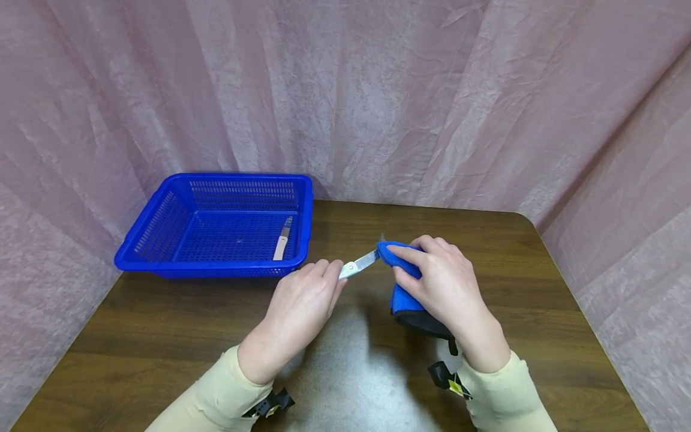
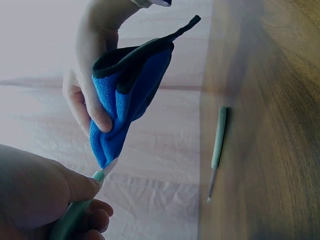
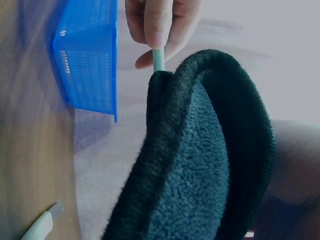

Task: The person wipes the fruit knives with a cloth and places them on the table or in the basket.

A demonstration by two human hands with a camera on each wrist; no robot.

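Observation:
In the head view my left hand (image 1: 302, 300) grips the pale handle of a small knife (image 1: 367, 260), its blade pointing right. My right hand (image 1: 439, 282) pinches a folded blue cloth (image 1: 403, 297) with black edging against that blade, covering its front part. The left wrist view shows the thumb along the handle (image 2: 72, 217) and the cloth (image 2: 132, 82) hanging in folds from the other hand's fingers. From the right wrist, the cloth's dark edge (image 3: 170, 145) fills the middle, with the left hand (image 3: 162, 22) beyond it.
A blue plastic basket (image 1: 216, 267) stands at the table's back left. One pale-handled knife (image 1: 282, 240) lies inside it. Another pale-handled knife (image 2: 218, 140) lies on the wooden table (image 1: 540, 336). Pink curtains (image 1: 351, 102) hang behind and beside the table.

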